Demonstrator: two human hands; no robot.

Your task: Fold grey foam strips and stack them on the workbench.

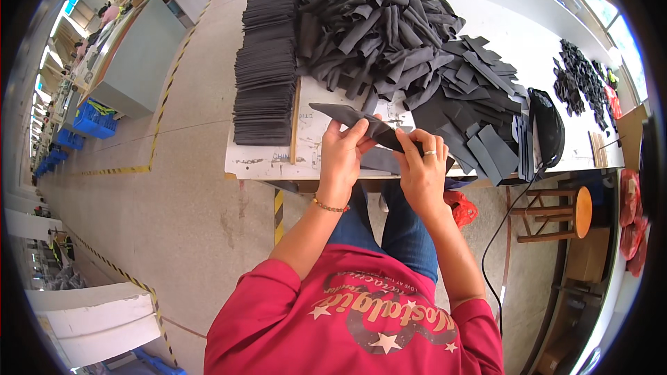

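Dark grey fabric strip (pixel 361 123) is pinched between both hands above the near edge of the white table (pixel 267 160): the left hand (pixel 340 153) is closed on its middle, the right hand (pixel 420 163) on its nearer end, while the far end juts out to the left. Just left of the hands a long, neat stack of flat pieces (pixel 267 55) is laid, seemingly finished work. Beyond and to the right, a large loose heap of strips (pixel 379 28) remains, so much appears left.
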